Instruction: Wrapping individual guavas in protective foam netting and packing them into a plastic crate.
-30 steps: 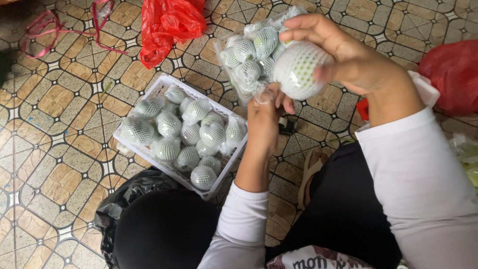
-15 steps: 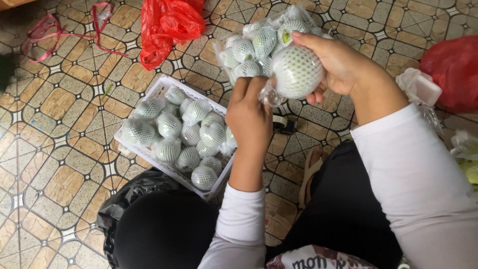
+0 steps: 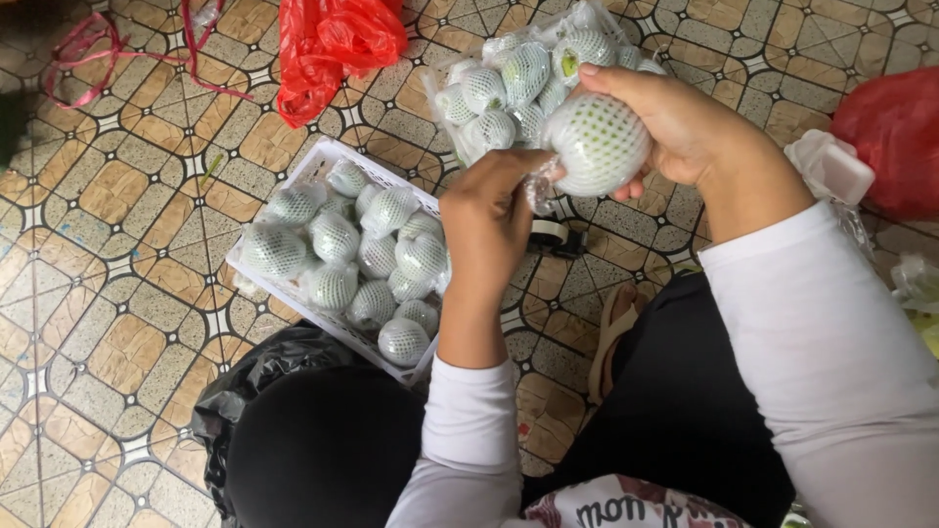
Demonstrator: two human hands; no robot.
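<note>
My right hand [image 3: 675, 127] grips a round green fruit [image 3: 599, 145] wrapped in white foam netting and clear plastic. My left hand [image 3: 489, 210] pinches the twisted plastic end at the fruit's left side. Below and left of my hands stands a white plastic basket [image 3: 323, 158] filled with several netted fruits [image 3: 337, 235]. Behind the held fruit lies a clear bag [image 3: 518, 83] holding several more netted fruits.
A red plastic bag [image 3: 333, 44] lies on the patterned tile floor at top, another red bag [image 3: 895, 137] at the right. A black plastic bag [image 3: 293, 430] sits at the bottom left. A roll of tape [image 3: 553, 235] lies under my hands. Pink string [image 3: 88, 49] is at top left.
My left hand has risen from below the fruit to its left side and taken hold of the plastic end. The right hand has lowered slightly with the fruit.
</note>
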